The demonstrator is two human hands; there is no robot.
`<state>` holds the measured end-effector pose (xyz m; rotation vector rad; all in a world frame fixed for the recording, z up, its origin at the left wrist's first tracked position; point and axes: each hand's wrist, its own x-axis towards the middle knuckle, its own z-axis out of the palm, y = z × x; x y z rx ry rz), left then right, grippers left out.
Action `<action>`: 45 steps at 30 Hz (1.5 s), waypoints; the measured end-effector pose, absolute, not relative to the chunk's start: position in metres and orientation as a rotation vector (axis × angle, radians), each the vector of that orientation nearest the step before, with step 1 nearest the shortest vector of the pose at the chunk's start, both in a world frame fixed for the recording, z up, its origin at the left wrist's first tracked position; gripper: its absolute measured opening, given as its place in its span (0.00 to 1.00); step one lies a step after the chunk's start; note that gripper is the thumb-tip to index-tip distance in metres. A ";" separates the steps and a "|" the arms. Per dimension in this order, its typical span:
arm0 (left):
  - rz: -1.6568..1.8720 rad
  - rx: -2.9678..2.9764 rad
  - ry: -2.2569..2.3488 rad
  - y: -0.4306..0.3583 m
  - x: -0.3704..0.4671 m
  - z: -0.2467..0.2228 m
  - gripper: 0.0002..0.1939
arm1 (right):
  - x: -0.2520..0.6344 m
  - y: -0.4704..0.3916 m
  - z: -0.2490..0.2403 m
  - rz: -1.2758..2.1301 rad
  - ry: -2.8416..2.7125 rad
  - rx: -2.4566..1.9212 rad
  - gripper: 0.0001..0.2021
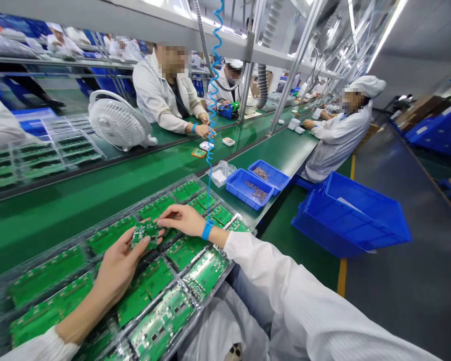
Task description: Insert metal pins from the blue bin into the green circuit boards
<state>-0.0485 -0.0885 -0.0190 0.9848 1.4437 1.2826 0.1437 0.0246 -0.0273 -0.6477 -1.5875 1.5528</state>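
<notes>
A small green circuit board (144,233) with white and dark components rests in my left hand (122,263), the thumb over its lower edge and the fingers beneath. At the board's right edge is my right hand (182,219), its thumb and fingertips pinched together; anything between those fingertips is too small to make out. A blue wrist strap (207,229) with a coiled cord circles my right wrist. Under both hands lies a clear plastic tray (169,283), its compartments filled with green circuit boards (163,321).
Blue bins (244,193) with small parts and a plastic bag (221,173) lie beyond the tray. A green conveyor (135,173) carries a few small items. Across it are a white fan (118,120) and a person (169,95). Blue crates (349,215) stand at right.
</notes>
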 end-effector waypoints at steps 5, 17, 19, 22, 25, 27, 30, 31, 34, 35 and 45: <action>1.292 0.982 1.320 -0.088 -0.049 -0.020 0.35 | 0.145 0.026 -0.025 1.684 -1.524 -0.644 0.21; 1.319 1.023 1.240 -0.088 -0.048 -0.018 0.43 | 0.146 0.030 -0.020 1.884 -1.412 -0.658 0.24; 1.316 1.016 1.241 -0.089 -0.048 -0.018 0.43 | 0.146 0.031 -0.019 1.868 -1.419 -0.693 0.25; 1.300 1.036 1.243 -0.089 -0.047 -0.016 0.42 | 0.145 0.032 -0.019 1.842 -1.439 -0.736 0.25; 1.285 1.045 1.243 -0.089 -0.046 -0.014 0.41 | 0.145 0.033 -0.019 1.835 -1.462 -0.719 0.24; 1.288 1.032 1.239 -0.089 -0.045 -0.013 0.41 | 0.146 0.033 -0.018 1.843 -1.462 -0.707 0.23; 1.303 0.989 1.223 -0.089 -0.045 -0.013 0.39 | 0.146 0.031 -0.018 1.839 -1.459 -0.707 0.23; 1.308 0.973 1.219 -0.089 -0.045 -0.013 0.39 | 0.146 0.031 -0.018 1.828 -1.461 -0.710 0.23; 1.314 0.941 1.233 -0.088 -0.046 -0.015 0.38 | 0.145 0.030 -0.021 1.791 -1.474 -0.717 0.21; 1.314 0.939 1.243 -0.088 -0.046 -0.016 0.38 | 0.145 0.030 -0.022 1.784 -1.474 -0.719 0.20; 1.359 1.013 1.242 -0.087 -0.039 -0.010 0.34 | 0.145 0.027 -0.024 1.572 -1.648 -0.767 0.23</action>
